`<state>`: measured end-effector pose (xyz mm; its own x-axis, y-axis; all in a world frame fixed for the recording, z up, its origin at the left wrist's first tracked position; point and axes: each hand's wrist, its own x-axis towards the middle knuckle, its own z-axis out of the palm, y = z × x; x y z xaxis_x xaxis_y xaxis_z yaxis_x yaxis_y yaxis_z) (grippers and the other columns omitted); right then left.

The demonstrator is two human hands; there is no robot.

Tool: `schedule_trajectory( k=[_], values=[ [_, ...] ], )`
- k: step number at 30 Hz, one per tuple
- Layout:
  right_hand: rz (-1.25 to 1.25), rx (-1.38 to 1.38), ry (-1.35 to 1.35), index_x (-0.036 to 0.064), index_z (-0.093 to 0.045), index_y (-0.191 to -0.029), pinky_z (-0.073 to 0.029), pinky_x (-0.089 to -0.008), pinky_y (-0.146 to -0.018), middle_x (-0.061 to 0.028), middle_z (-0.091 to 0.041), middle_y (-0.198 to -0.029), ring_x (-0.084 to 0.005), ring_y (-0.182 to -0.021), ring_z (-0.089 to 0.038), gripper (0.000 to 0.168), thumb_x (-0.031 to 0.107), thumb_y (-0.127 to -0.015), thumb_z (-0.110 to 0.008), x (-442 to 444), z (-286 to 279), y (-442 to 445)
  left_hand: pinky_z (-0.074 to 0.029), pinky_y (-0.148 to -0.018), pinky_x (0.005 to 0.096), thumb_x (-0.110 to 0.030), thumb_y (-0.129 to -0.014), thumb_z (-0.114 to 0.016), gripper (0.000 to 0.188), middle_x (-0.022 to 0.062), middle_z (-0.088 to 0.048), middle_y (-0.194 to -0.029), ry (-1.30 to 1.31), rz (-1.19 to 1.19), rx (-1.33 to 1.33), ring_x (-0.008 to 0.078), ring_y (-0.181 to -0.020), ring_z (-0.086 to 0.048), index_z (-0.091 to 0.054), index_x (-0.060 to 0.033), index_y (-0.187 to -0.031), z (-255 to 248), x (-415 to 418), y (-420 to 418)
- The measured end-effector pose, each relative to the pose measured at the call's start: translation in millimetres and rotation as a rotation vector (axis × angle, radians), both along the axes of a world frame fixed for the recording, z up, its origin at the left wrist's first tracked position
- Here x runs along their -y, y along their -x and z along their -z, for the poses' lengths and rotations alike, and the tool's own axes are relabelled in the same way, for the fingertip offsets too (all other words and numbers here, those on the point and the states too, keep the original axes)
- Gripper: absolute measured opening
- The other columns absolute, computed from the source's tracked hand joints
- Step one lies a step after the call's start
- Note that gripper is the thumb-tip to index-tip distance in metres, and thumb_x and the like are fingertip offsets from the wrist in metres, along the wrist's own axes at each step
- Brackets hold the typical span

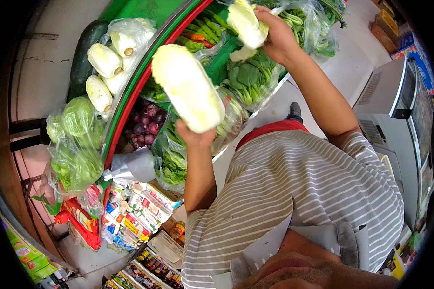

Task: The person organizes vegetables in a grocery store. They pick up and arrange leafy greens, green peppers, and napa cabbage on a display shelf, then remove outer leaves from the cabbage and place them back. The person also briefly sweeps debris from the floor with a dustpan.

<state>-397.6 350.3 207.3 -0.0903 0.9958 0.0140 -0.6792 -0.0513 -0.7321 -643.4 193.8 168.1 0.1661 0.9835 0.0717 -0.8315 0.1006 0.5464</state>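
My left hand [197, 135] grips the base of a pale napa cabbage [190, 88], which is held tilted above the vegetable stand. Farther up the stand, my right hand [276, 36] holds loose pale-yellow cabbage leaves [246, 25]. A smaller leaf piece [243, 54] shows just below that hand, over leafy greens [251, 77] in clear plastic; whether it hangs or rests there I cannot tell. Beneath the napa cabbage lie red onions [148, 124] and bagged greens [171, 155]. Green and red peppers [202, 34] sit between the two hands.
A red-and-green rim [128, 104] divides the stand. Beyond it lie bagged napa cabbages [103, 61], a dark winter melon [88, 54] and bagged round cabbages [77, 144]. A roll of plastic bags [133, 164] and packaged goods [137, 209] are at lower left. A grey display cabinet [390, 137] stands right.
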Motion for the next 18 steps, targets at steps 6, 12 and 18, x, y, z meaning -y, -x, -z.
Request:
schedule_trajectory(
  k=[6, 12, 18],
  values=[
    [-0.226, 0.543, -0.083, 0.008, -0.065, -0.108, -0.051, -0.0264, -0.071, -0.0001, -0.067, -0.090, -0.0093, -0.080, -0.062, 0.033, 0.032, -0.088, -0.075, 40.9, 10.2, 21.0, -0.038, -0.106, 0.0648, -0.079, -0.074, -0.060, 0.107, 0.0116, -0.041, -0.152, 0.178, -0.015, -0.144, 0.0364, -0.133, -0.046, -0.028, -0.0151, -0.154, 21.8, 0.9, 13.4],
    [-0.266, 0.843, -0.288, 0.005, -0.062, -0.107, -0.049, -0.0278, -0.075, -0.0010, -0.063, -0.091, -0.0108, -0.084, -0.059, 0.043, 0.035, -0.082, -0.080, 73.5, 7.4, 23.8, -0.041, -0.106, 0.0584, -0.063, -0.079, -0.069, 0.098, 0.0114, -0.044, -0.148, 0.086, 0.024, -0.183, 0.0325, -0.131, -0.047, -0.031, -0.0099, -0.152, 31.0, -0.9, -16.2],
    [-0.322, 0.899, -0.309, 0.003, -0.062, -0.102, -0.047, -0.0289, -0.077, -0.0009, -0.062, -0.089, -0.0115, -0.085, -0.056, 0.033, 0.026, -0.084, -0.077, 79.9, 8.4, 23.4, -0.043, -0.107, 0.0451, -0.045, -0.075, -0.080, 0.102, 0.0163, -0.044, -0.144, 0.035, -0.142, -0.323, 0.0312, -0.129, -0.049, -0.025, -0.0033, -0.150, 36.6, -11.2, -8.8]
  ],
)
